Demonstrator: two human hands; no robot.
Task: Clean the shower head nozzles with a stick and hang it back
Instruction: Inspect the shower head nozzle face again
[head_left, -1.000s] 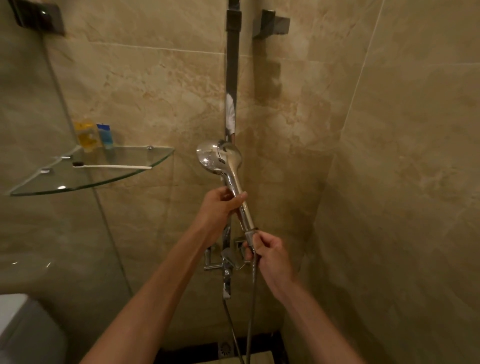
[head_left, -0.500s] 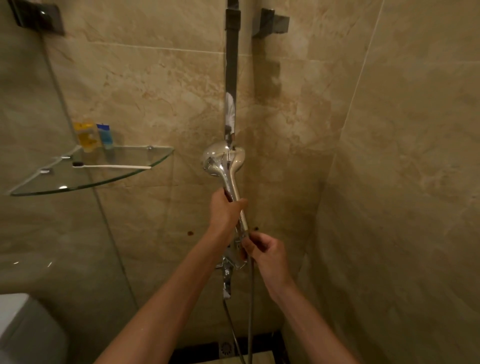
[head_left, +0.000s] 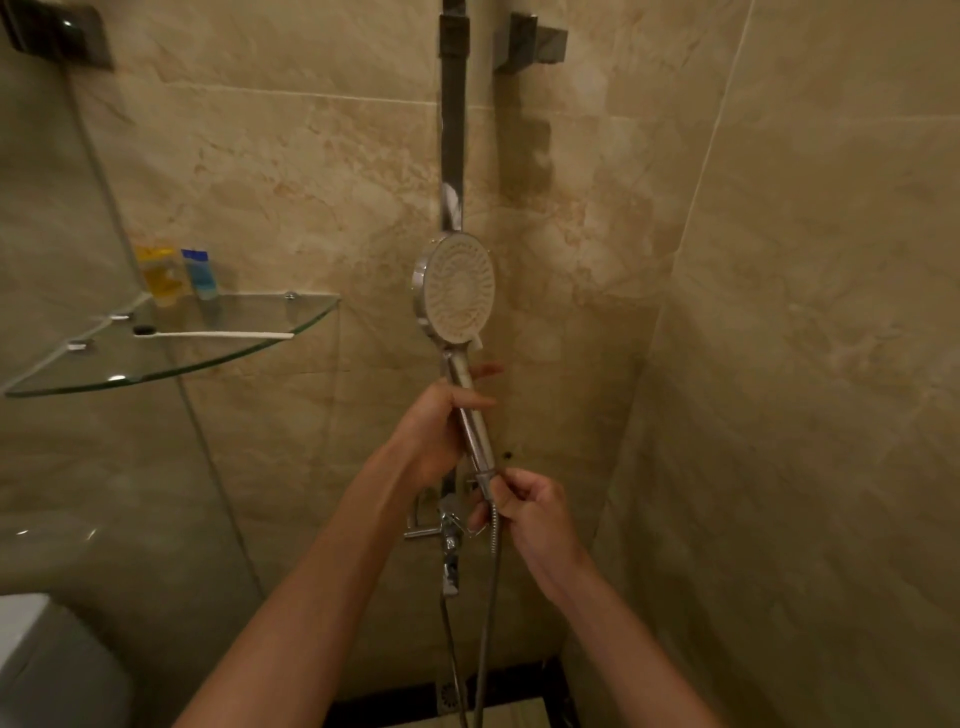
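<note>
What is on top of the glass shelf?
On the glass shelf lie a white toothbrush and two small bottles, one yellow, one blue. Nothing seems hidden.

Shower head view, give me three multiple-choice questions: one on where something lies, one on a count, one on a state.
1. Where does the white toothbrush lie?
A. on the glass corner shelf
B. on the floor
C. in the right hand

2. How many small bottles stand on the shelf?
A. one
B. two
C. four

3. Which way does the round chrome shower head face?
A. nozzles to the wall
B. nozzles to the camera
C. nozzles straight down

Answers:
1 A, it rests flat on the glass.
2 B, one yellow, one blue-capped.
3 B, the nozzle rings show while the left hand holds the handle and the right hand pinches the hose joint.
</note>
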